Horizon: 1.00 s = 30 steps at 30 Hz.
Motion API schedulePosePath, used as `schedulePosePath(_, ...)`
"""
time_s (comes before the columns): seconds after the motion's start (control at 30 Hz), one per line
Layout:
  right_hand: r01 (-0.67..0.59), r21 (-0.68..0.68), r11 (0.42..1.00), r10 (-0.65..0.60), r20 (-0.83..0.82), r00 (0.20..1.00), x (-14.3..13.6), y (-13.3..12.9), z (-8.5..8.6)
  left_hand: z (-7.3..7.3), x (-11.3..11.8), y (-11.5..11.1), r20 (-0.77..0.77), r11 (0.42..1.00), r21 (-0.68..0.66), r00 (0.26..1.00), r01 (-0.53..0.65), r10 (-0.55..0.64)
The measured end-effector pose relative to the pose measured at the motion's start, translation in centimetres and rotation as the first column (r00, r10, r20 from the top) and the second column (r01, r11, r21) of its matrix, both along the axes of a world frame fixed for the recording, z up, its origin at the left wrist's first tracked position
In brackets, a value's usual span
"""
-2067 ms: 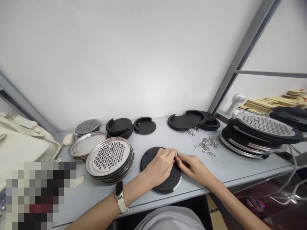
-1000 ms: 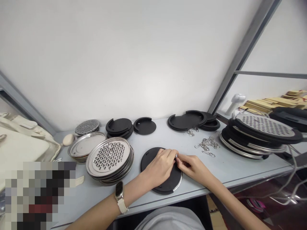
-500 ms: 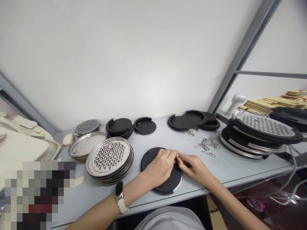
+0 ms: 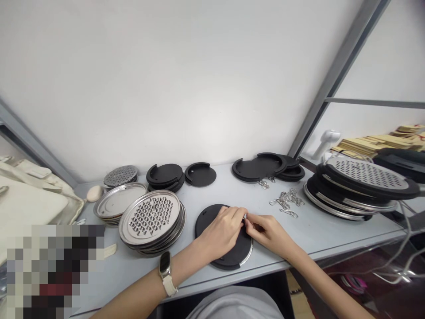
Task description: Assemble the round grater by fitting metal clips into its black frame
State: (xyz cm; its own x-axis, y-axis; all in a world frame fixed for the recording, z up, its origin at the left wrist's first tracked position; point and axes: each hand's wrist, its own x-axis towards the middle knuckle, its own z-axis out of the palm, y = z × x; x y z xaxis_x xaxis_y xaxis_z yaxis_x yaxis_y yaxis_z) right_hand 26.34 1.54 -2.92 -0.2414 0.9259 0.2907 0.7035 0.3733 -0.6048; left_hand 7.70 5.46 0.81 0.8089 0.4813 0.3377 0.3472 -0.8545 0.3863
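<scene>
A black round holder (image 4: 237, 250) with a metal disc's bright rim along its right edge lies flat on the table in front of me. My left hand (image 4: 224, 235) lies across it, palm down, its bent fingers closed at the holder's upper right edge. At that same edge my right hand (image 4: 265, 232) pinches thumb and forefinger together, the tips touching those of my left. A small metallic glint shows between the fingertips; what it belongs to is too small to make out. Loose metal clips (image 4: 288, 199) lie beyond my right hand.
Left stand a stack of metal grater discs (image 4: 152, 217) and a stack of plain metal discs (image 4: 121, 201). Black holders (image 4: 201, 175) line the wall. At right is a stack of assembled graters (image 4: 361, 190). White cables (image 4: 407, 230) hang past the table edge.
Hardly anything differs. My fingertips shift very slightly at the holder's edge; the holder and the stacks stay where they were.
</scene>
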Motion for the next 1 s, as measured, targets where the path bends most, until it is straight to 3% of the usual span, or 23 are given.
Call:
schedulePosePath(0.8,0.01,0.103,0.995,-0.013,0.032,0.999,0.11,-0.01,-0.3,-0.05,0.05,0.01,0.028,1.0,0.014,0.999,0.019,-0.019)
schedulePosePath(1.0,0.013,0.076,0.997,-0.013,0.002,1.0,0.23,0.12,-0.34,0.01,0.05,-0.01,0.015,1.0,0.019,1.0,0.021,-0.021)
